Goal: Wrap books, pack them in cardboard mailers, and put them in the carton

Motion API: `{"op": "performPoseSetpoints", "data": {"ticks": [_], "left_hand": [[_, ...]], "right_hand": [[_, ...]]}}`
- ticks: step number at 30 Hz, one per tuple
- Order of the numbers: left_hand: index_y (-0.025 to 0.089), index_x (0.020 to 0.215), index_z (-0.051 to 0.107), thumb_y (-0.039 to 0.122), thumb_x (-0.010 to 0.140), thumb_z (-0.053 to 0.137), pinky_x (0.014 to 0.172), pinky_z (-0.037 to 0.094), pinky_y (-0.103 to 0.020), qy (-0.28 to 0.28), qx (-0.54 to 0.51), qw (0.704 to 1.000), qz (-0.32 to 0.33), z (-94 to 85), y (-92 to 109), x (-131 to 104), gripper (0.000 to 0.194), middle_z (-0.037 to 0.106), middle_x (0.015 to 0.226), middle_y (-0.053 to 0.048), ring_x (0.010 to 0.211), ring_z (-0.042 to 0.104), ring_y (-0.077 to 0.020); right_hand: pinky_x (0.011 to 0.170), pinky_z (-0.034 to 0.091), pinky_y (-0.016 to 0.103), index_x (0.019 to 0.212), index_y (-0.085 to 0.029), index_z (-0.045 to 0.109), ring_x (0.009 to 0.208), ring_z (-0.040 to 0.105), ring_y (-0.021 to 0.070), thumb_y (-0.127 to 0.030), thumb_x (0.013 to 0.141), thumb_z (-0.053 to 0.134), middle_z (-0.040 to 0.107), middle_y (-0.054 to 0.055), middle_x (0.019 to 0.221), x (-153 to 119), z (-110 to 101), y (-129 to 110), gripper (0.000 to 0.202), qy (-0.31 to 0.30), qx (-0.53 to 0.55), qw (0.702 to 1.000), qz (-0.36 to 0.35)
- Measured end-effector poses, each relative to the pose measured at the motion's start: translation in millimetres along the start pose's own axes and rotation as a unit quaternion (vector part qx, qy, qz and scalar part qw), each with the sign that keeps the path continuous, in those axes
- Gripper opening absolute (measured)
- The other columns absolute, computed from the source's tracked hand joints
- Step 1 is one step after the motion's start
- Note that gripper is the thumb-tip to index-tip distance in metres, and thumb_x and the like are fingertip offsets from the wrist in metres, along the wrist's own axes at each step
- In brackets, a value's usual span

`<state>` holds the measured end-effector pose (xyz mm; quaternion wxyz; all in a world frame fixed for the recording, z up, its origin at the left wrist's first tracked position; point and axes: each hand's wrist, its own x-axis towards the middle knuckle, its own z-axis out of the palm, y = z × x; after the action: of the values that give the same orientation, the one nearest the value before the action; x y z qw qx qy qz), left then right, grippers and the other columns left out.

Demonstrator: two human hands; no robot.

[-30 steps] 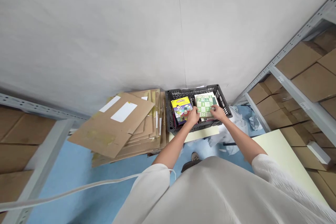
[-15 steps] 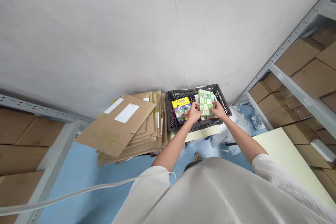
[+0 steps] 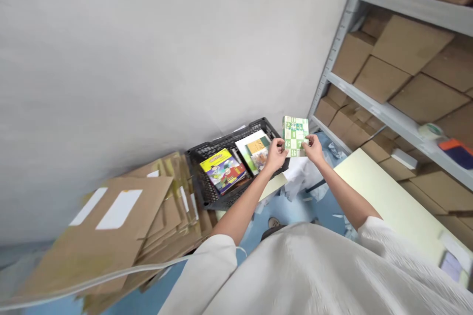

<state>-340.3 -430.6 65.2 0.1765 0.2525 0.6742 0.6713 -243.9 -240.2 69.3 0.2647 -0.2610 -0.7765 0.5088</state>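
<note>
Pale grey wall (image 3: pixel 166 59) rises ahead of you at 12 o'clock, above a blue floor (image 3: pixel 254 234). Metal shelves (image 3: pixel 373 103) stand from 1 to 3 o'clock, packed with cardboard boxes (image 3: pixel 382 78); an orange and dark-blue item (image 3: pixel 458 152) lies on one of them.

Your green-and-white checked book (image 3: pixel 295 134), printed with numerals, is held up at 12 o'clock from your chest, just past the 3 o'clock end of the black crate (image 3: pixel 197 177). Your left hand (image 3: pixel 276 155) is clamped on its edge near the 8 o'clock corner, and your right hand (image 3: pixel 313 148) pinches the opposite edge, near 4 o'clock.

At your 11 o'clock, the crate holds a yellow-and-purple cartoon book (image 3: pixel 223 170) towards its 9 o'clock end and a white book (image 3: pixel 242 145) nearer its 3 o'clock end. Flattened cardboard (image 3: pixel 148 251) is stacked just beside the crate, at your 10 o'clock, white labels (image 3: pixel 118 209) showing on top. White crumpled plastic (image 3: pixel 299 177) lies below the checked book, and at 2 o'clock you have a pale yellow bench (image 3: pixel 388 197).
</note>
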Motion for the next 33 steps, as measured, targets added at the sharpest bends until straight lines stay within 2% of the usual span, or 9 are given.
{"op": "performPoseSetpoints", "data": {"ticks": [4,7,12,16,20,24,29,33], "left_hand": [[0.023,0.116,0.057,0.01,0.082,0.069,0.089,0.061,-0.03,-0.074,0.02,0.997,-0.004,80.5,-13.8,12.0,0.038,0.064,0.124,-0.006,0.104,0.07,-0.0166],[0.022,0.111,0.057,0.008,0.079,0.069,0.094,0.06,-0.032,-0.134,0.031,0.99,-0.015,145.2,-28.3,9.6,0.037,0.066,0.12,-0.006,0.112,0.068,-0.0191],[0.022,0.109,0.056,0.006,0.075,0.072,0.095,0.059,-0.036,-0.23,0.068,0.968,-0.068,248.2,-52.7,-10.0,0.041,0.069,0.113,-0.005,0.102,0.07,-0.0183],[0.023,0.105,0.058,0.005,0.074,0.072,0.094,0.058,-0.035,-0.256,0.126,0.954,-0.093,320.7,-73.7,-26.7,0.04,0.07,0.108,-0.002,0.092,0.069,-0.0163],[0.023,0.102,0.057,0.001,0.074,0.072,0.091,0.058,-0.033,-0.271,0.171,0.939,-0.126,378.4,-97.4,-41.1,0.039,0.07,0.103,-0.001,0.086,0.067,-0.014],[0.023,0.1,0.057,0.0,0.073,0.071,0.09,0.058,-0.032,-0.29,0.2,0.922,-0.163,420.7,-117.9,-53.2,0.038,0.068,0.096,0.002,0.086,0.067,-0.0134],[0.023,0.097,0.059,0.004,0.071,0.072,0.093,0.06,-0.038,-0.331,0.217,0.904,-0.165,456.9,-137.5,-57.1,0.035,0.071,0.096,0.0,0.091,0.071,-0.018],[0.023,0.096,0.061,0.004,0.074,0.067,0.1,0.059,-0.044,-0.369,0.236,0.886,-0.156,472.7,-151.3,-51.5,0.029,0.074,0.099,-0.003,0.099,0.073,-0.0217]], "right_hand": [[0.088,0.058,0.04,0.111,-0.023,0.058,0.095,0.069,0.0251,-0.039,0.078,0.06,0.074,0.012,0.118,-19.2,-82.0,41.5,0.037,0.068,-0.02,0.995,0.074],[0.086,0.058,0.039,0.107,-0.024,0.058,0.092,0.068,0.0238,-0.038,0.076,0.058,0.074,0.008,0.111,-42.6,-142.2,77.8,0.034,0.118,-0.041,0.984,0.124],[0.081,0.057,0.036,0.1,-0.027,0.056,0.087,0.067,0.022,-0.036,0.071,0.058,0.072,0.004,0.104,-86.2,-232.5,138.8,0.031,0.163,-0.071,0.961,0.211],[0.079,0.056,0.037,0.103,-0.028,0.053,0.079,0.067,0.0216,-0.035,0.069,0.061,0.069,0.0,0.096,-116.2,-287.4,187.3,0.035,0.184,-0.084,0.937,0.286],[0.076,0.054,0.036,0.103,-0.03,0.049,0.076,0.066,0.0217,-0.036,0.071,0.062,0.068,-0.001,0.093,-140.8,-319.9,228.5,0.035,0.196,-0.088,0.914,0.344],[0.072,0.052,0.033,0.101,-0.031,0.044,0.078,0.066,0.0224,-0.035,0.072,0.061,0.065,-0.002,0.088,-160.2,-338.3,257.7,0.034,0.212,-0.086,0.891,0.393],[0.071,0.052,0.033,0.099,-0.031,0.042,0.076,0.065,0.0217,-0.033,0.073,0.059,0.064,-0.003,0.086,-172.9,-354.0,286.2,0.031,0.241,-0.068,0.874,0.416],[0.071,0.054,0.032,0.096,-0.031,0.043,0.075,0.064,0.0196,-0.032,0.069,0.06,0.063,-0.005,0.084,-175.6,-359.8,302.0,0.032,0.282,-0.022,0.862,0.42]]}}
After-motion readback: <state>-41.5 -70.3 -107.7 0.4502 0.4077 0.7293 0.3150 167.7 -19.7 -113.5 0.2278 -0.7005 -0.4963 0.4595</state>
